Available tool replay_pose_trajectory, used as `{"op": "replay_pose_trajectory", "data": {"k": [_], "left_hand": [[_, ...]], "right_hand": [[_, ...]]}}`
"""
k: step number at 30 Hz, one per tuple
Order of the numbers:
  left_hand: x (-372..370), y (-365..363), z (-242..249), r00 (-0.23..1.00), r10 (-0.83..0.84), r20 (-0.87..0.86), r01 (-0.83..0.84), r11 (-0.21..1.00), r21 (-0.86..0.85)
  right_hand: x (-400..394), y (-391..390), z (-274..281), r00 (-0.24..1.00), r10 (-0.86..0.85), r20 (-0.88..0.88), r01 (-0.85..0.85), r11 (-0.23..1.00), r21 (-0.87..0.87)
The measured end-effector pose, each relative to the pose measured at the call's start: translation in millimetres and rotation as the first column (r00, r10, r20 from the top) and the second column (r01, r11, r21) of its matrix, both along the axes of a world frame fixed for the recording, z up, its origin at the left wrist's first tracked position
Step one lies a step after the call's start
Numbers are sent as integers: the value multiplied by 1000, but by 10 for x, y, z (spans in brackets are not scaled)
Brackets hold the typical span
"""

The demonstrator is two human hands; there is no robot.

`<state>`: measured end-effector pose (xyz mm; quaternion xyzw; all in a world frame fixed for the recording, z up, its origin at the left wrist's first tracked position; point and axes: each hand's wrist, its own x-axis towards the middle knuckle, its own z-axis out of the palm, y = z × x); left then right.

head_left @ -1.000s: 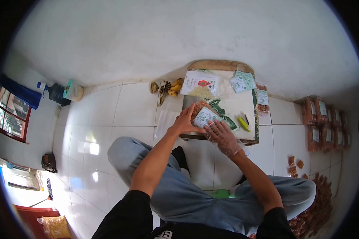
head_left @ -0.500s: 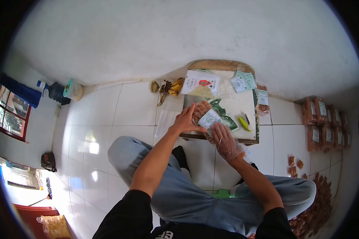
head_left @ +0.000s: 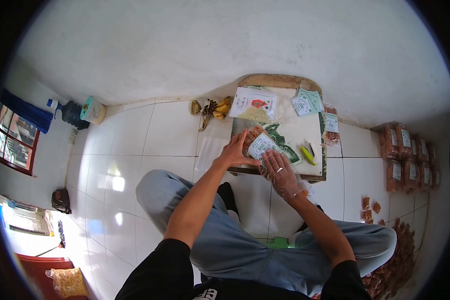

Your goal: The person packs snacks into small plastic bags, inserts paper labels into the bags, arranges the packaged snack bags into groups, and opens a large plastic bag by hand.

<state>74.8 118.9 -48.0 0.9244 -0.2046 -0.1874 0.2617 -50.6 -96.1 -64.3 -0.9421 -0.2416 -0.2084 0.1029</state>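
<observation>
A clear plastic packet of brown snack pieces (head_left: 252, 137) lies at the near edge of the small table, with a white and green label (head_left: 261, 146) on its face. My left hand (head_left: 233, 151) holds the packet's left and lower side, thumb stretched along its bottom edge. In a clear plastic glove, my right hand (head_left: 281, 172) lies flat over the label's lower right part, fingers extended. A ring shows on it. To the right is a yellow-green stapler (head_left: 308, 155).
On the table (head_left: 305, 131) lie a printed sheet (head_left: 254, 101) and a stack of labels (head_left: 306, 103). Beside it are bananas (head_left: 222, 107) and another labelled packet (head_left: 331, 125). Filled packets (head_left: 404, 157) stand along the right wall; loose small packs (head_left: 402, 250) pile on the floor.
My right hand has shifted slightly and flattened across the label, its back now turned more upward. My left hand stays at the packet's side.
</observation>
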Motion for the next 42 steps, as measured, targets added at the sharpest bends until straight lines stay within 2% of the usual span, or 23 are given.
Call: {"op": "replay_pose_trajectory", "data": {"k": [3,8,11,14,18,21,23,26,30,36,40,42], "left_hand": [[-9,1,7,1000,-2,8,2,1000,-25],[35,10,-30,999,28,-33,-29,999,-36],[28,7,35,999,22,-43,-23,1000,-17],[6,-27,99,998,13,-54,-13,1000,6],[39,-19,1,998,23,-56,-24,999,-25],[71,7,-48,997,28,-77,-33,998,-61],[81,17,-48,996,17,-90,-25,996,-86],[108,37,-18,991,10,-130,-27,991,-128],[123,47,10,980,19,-199,-54,984,-169],[238,140,-134,961,-19,-274,-41,976,-212],[316,174,-248,916,-4,-402,-109,960,-258],[291,163,-216,912,0,-411,-129,950,-285]], "right_hand": [[25,-9,3,999,1,-38,-1,1000,22],[6,-168,-62,992,103,-78,-104,995,-2],[-6,-157,-38,994,113,-14,-113,993,-14],[-9,-118,-22,993,118,-32,-120,991,-65],[-18,-105,-10,993,119,6,-119,992,-49],[-33,-78,-17,993,103,-61,-104,995,-8],[-32,-84,-27,993,119,-11,-119,993,-10],[14,-140,-57,989,148,-14,-148,984,-96],[24,-163,-55,986,169,-15,-169,984,-57],[-65,-143,-78,992,98,-85,-104,992,-69],[-40,-121,6,997,75,-27,-78,993,-88],[-15,-117,29,998,66,9,-65,994,-92]]}}
